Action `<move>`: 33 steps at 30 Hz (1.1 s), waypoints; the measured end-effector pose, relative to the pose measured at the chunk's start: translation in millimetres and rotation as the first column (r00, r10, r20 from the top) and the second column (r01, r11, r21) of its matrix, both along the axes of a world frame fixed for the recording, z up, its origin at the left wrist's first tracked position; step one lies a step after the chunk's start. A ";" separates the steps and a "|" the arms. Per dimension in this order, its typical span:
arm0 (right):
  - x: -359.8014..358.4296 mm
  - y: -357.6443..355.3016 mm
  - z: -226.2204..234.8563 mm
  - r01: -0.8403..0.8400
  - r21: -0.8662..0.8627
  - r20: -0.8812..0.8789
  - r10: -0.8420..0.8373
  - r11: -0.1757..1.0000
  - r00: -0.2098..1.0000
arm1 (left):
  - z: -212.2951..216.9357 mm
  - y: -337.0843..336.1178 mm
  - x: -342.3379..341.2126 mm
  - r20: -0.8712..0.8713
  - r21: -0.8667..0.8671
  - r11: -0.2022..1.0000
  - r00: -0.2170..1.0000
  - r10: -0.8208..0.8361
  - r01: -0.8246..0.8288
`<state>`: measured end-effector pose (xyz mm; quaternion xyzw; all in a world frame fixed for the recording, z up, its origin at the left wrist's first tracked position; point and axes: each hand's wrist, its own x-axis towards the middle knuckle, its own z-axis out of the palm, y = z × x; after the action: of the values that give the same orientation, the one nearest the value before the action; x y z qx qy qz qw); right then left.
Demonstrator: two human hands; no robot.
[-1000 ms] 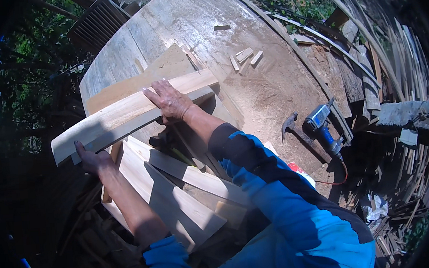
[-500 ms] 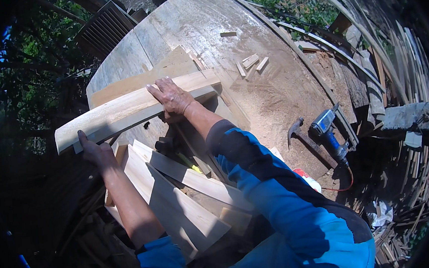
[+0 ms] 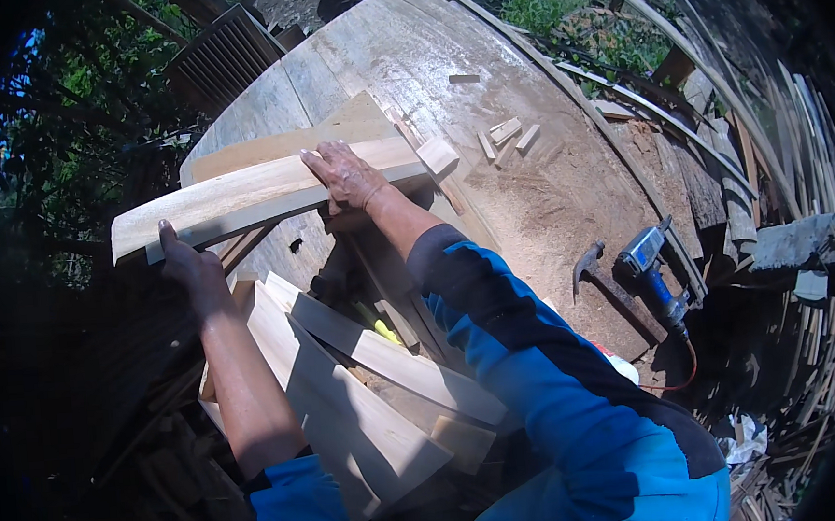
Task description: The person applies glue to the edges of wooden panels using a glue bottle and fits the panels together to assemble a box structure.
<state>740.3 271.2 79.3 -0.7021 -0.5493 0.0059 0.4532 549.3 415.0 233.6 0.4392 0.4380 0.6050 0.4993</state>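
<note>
Left of centre in frame: long pale board, tilted slightly up toward the right. Gripped at left end by left hand; clasped right of its middle by right hand. Right side of frame: hammer on table, just beside nail gun. Upper centre: small wood blocks. Lower centre: loose boards.

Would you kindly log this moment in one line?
left hand: holding board at left end; right hand: gripping board; hammer: beside nail gun
</note>
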 end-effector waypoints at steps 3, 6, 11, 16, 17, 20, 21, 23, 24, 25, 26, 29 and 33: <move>-6.2 -8.0 7.5 -0.064 -0.054 -0.036 0.062 0.996 0.997 | -6.3 0.1 -11.3 0.041 -0.009 1.000 0.999 0.018 -0.018; -6.0 -24.0 -0.8 -0.012 0.004 0.003 0.012 1.000 1.000 | -2.1 -24.5 -7.4 0.096 -0.014 0.999 0.995 -0.031 0.032; -46.9 -66.7 13.0 -0.024 0.025 -0.005 0.024 0.999 1.000 | 4.0 -61.8 -44.0 0.140 -0.073 0.997 0.990 0.010 0.000; -79.1 -117.8 11.4 -0.017 -0.031 0.004 0.017 0.999 1.000 | 12.2 -131.9 -60.9 0.047 -0.083 0.970 0.972 0.232 -0.227; -81.9 -125.7 11.9 -0.013 -0.037 0.010 0.013 0.999 1.000 | 13.0 -141.8 -62.4 0.016 -0.041 0.967 0.968 0.250 -0.250; -88.9 -137.1 12.0 0.025 -0.054 0.063 -0.022 0.998 0.998 | 15.9 -150.8 -73.6 0.071 -0.052 0.978 0.976 0.206 -0.203; -89.8 -140.1 12.1 0.035 -0.062 0.069 -0.031 0.997 0.997 | 13.8 -150.7 -75.8 0.091 -0.062 0.983 0.980 0.176 -0.171; -89.7 -148.1 16.5 0.018 -0.088 0.038 -0.015 0.996 0.999 | 7.7 -152.2 -75.8 0.039 -0.059 0.971 0.972 0.233 -0.231; -90.2 -150.6 18.5 0.002 -0.118 0.014 0.000 0.993 1.000 | 6.0 -152.0 -77.3 -0.007 -0.059 0.956 0.957 0.289 -0.289; -87.0 -153.3 18.2 0.018 -0.123 0.012 -0.017 0.992 1.000 | 6.3 -154.2 -72.4 -0.011 -0.063 0.960 0.962 0.273 -0.273; -85.8 -152.4 18.6 0.006 -0.148 0.005 -0.006 0.989 1.000 | 8.8 -155.6 -70.6 0.013 -0.111 0.970 0.976 0.217 -0.215; -80.7 -154.1 14.2 -0.038 -0.164 -0.026 0.034 0.986 0.999 | 16.5 -165.3 -67.7 0.016 -0.188 0.974 0.992 0.128 -0.123; -76.7 -154.5 4.9 -0.010 -0.168 -0.017 0.008 0.986 1.000 | 6.7 -161.4 -64.9 -0.048 -0.152 0.950 0.962 0.267 -0.272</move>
<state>663.7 116.7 84.2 -0.7352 -0.5464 0.0599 0.3966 484.4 253.6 240.3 0.3428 0.5469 0.6250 0.4391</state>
